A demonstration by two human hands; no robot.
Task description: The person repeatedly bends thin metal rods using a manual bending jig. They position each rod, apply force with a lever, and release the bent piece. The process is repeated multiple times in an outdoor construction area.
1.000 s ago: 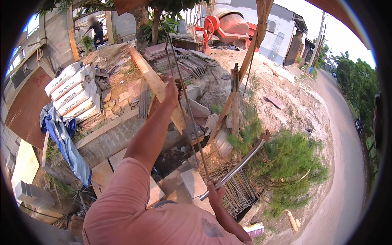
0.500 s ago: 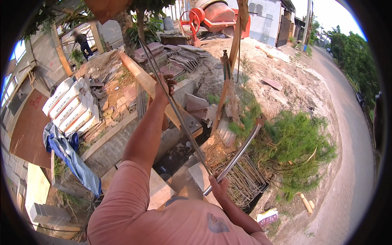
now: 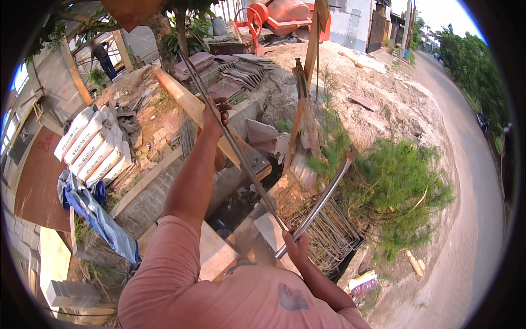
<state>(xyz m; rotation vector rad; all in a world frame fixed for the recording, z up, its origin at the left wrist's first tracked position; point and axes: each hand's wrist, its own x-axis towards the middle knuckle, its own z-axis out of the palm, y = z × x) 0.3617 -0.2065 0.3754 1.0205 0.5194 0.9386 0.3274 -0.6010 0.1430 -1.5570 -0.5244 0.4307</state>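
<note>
Long thin steel rods (image 3: 241, 160) slant from the upper left down to the middle of my view. My left hand (image 3: 212, 118) is closed around them partway along, with the arm stretched out ahead. At their near end, my right hand (image 3: 297, 248) grips a shiny metal tube (image 3: 320, 205) close to its lower end. The tube leans up to the right and has a rusty head. The rods' near ends meet the tube beside my right hand; whether those fingers hold them too, I cannot tell.
Bent steel bar frames (image 3: 337, 233) lie below the tube, beside a leafy bush (image 3: 400, 197). A wooden plank (image 3: 183, 98) crosses behind my left hand. Farther off are stacked bags (image 3: 93, 145), roof tiles (image 3: 249, 71), an orange concrete mixer (image 3: 287, 13) and a person (image 3: 104, 57).
Both hands keep their holds. The rods and my left hand sit slightly farther left in view, and the surroundings have shifted a little with my head.
</note>
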